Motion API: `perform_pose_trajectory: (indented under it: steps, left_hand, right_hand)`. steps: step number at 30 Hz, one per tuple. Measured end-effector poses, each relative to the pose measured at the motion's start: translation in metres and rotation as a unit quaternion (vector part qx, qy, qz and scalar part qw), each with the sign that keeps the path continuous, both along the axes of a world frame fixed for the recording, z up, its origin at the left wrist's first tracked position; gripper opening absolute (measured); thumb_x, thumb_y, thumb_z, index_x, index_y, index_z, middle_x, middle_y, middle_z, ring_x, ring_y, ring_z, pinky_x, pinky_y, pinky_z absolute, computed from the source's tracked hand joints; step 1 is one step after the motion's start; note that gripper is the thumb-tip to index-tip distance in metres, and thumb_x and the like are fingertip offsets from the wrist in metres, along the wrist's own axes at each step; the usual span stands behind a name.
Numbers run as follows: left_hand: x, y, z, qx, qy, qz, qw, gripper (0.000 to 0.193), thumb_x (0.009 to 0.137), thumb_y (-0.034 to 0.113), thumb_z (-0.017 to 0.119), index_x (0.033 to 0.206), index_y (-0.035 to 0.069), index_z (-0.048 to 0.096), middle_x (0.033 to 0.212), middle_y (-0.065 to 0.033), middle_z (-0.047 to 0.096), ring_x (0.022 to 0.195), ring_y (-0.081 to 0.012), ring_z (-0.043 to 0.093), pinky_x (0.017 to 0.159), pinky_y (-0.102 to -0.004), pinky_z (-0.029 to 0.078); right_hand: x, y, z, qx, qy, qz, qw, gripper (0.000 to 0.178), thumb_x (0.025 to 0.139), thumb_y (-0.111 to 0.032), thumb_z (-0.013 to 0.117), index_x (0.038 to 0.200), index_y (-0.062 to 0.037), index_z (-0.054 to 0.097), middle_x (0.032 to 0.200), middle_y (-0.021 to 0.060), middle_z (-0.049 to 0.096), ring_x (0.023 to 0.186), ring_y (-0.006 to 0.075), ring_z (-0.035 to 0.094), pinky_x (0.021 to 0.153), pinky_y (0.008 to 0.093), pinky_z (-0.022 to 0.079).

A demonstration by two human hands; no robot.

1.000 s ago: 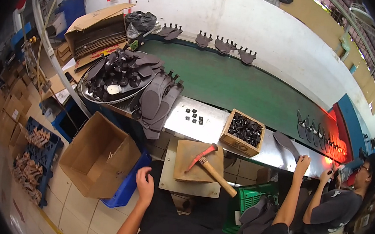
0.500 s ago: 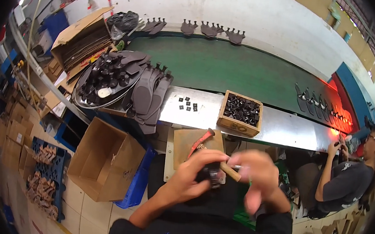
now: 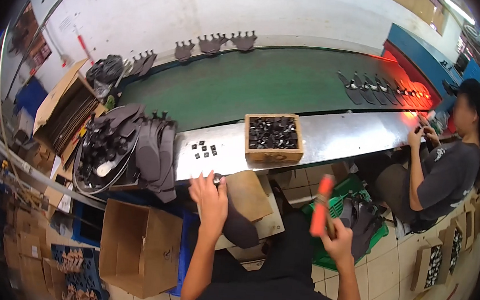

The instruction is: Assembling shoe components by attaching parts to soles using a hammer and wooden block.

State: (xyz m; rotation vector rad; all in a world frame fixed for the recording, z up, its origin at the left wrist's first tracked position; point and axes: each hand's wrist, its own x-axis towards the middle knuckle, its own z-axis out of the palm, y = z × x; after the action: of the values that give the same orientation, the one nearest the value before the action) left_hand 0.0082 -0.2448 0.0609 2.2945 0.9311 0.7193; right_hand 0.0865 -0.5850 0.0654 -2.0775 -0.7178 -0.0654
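Note:
My left hand (image 3: 211,203) grips one end of a dark grey shoe sole (image 3: 242,230). The sole's rounded end points toward me over a worn tan board (image 3: 249,193). What lies under my left fingers is mostly hidden. Raised off to the right, my right hand (image 3: 339,242) is wrapped round the wooden handle of a hammer (image 3: 321,206) with a red head, blurred by motion. Beyond my left hand, several small black square pieces (image 3: 205,149) lie on the metal ledge (image 3: 187,170). A wooden box (image 3: 274,155) full of small black pieces stands to their right.
Grey soles (image 3: 157,154) are stacked at left beside a basket of black parts (image 3: 102,158). A cardboard box (image 3: 160,251) stands below. Behind runs a green conveyor (image 3: 228,86). A green crate (image 3: 378,237) sits at right, near a co-worker (image 3: 447,162).
My hands have parted: the right has lifted the hammer from over the board to the right, while the left has moved left with the sole. The view has also turned.

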Motion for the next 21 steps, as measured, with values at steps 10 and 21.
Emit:
perform_pose_trajectory:
  steps: [10, 21]
  left_hand:
    - [0.178, -0.016, 0.044, 0.179, -0.084, -0.262, 0.944, 0.015, 0.092, 0.013, 0.065, 0.101, 0.003, 0.07, 0.098, -0.016, 0.07, 0.095, -0.0359, 0.066, 0.084, -0.0427, 0.052]
    - [0.219, -0.003, 0.017, 0.186, -0.039, -0.259, 0.947, 0.016, 0.083, 0.017, 0.067, 0.082, 0.002, 0.074, 0.086, -0.0156, 0.069, 0.08, -0.0364, 0.067, 0.071, -0.0439, 0.055]
  right_hand:
    - [-0.038, -0.039, 0.017, 0.459, 0.193, -0.142, 0.856, 0.027, 0.106, -0.021, 0.047, 0.085, -0.0034, 0.048, 0.055, -0.0027, 0.033, 0.042, 0.0065, 0.034, 0.04, 0.0238, 0.034]
    - [-0.013, -0.028, -0.01, 0.33, 0.244, -0.1, 0.906, 0.023, 0.103, -0.018, 0.055, 0.096, 0.0027, 0.061, 0.051, -0.0029, 0.044, 0.038, 0.0043, 0.038, 0.037, 0.0222, 0.03]
